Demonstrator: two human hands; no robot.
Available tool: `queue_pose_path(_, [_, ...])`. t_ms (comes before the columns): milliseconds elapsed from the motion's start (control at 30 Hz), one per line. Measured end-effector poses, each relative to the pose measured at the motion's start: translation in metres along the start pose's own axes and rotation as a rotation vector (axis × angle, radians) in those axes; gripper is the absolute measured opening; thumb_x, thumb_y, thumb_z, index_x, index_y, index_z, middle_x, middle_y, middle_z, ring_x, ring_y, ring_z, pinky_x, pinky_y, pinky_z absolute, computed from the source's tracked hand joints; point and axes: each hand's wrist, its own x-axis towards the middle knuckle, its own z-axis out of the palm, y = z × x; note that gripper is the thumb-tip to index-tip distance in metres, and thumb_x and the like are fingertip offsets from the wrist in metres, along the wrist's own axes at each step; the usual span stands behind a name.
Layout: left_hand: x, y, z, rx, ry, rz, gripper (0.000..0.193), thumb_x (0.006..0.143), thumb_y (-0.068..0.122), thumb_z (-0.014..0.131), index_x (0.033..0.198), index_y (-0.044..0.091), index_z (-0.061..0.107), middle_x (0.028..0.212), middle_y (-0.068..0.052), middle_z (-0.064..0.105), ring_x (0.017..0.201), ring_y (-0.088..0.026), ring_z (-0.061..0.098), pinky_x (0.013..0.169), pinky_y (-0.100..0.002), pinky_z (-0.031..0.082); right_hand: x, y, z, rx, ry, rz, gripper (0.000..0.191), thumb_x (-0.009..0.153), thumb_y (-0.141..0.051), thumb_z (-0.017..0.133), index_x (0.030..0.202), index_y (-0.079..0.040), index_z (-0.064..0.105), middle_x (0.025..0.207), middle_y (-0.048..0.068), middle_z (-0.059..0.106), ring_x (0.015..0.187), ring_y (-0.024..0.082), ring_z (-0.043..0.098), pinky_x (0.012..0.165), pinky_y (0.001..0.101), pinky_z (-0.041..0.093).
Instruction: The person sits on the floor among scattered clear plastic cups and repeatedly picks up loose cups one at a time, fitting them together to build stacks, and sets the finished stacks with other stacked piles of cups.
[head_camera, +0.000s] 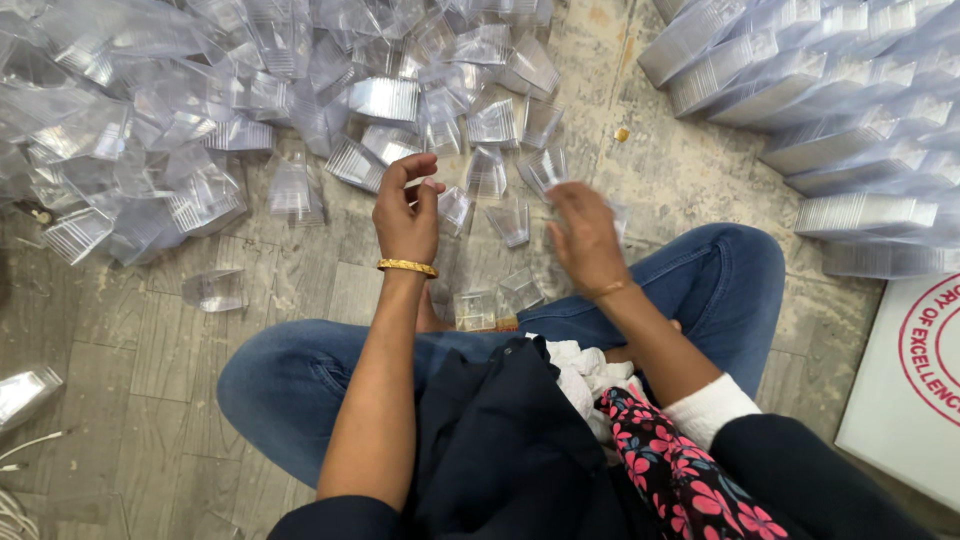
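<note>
At the far left edge a lone clear cup lies on its side on the tiled floor, with white cables below it. Above, a big loose heap of clear plastic cups spreads across the upper left, single ones tipped every way among short nested stacks. One stray cup lies apart from the heap, near the left knee of the blue jeans.

The left hand hovers at the heap's lower edge, wrist wearing a gold bangle. Its fingers curl in toward the thumb, pinched around a small clear cup that barely shows; the hold looks light, at the fingertips. Two more cups sit on the floor just below and between the hands, close to the crossed legs.

The right hand is blurred, palm down, just beside a clear cup; whether it grips anything cannot be told. A thin band circles that wrist. A dark garment and a floral cloth lie in the lap.

To the right, long nested rows of cups lie side by side, neatly stacked, well apart from the loose heap. At the lower right corner sits a white board with a red round mark
</note>
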Motion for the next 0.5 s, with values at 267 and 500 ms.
queue_pose_path(267, [0.001,0.003,-0.003,0.05,0.012,0.033,0.02,0.101,0.01,0.062,0.12,0.007,0.068,0.116,-0.008,0.074,0.092,-0.016,0.075,0.076,-0.03,0.059,0.037,-0.026,0.011,0.066,-0.243,0.184,0.019,0.084,-0.011,0.078,0.103,-0.007,0.078,0.102,0.01,0.074,0.104,0.031,0.065,0.092,0.0425,0.053])
queue_pose_path(500, [-0.001,0.01,-0.004,0.226,-0.242,-0.008,0.045,0.089,0.035,0.078,0.125,0.012,0.063,0.105,-0.008,0.072,0.094,-0.02,0.073,0.079,-0.033,0.058,0.059,-0.049,0.028,1.111,-0.176,0.457,0.018,0.096,-0.016,0.072,0.11,-0.006,0.077,0.1,0.006,0.077,0.092,0.012,0.071,0.082,0.0258,0.059])
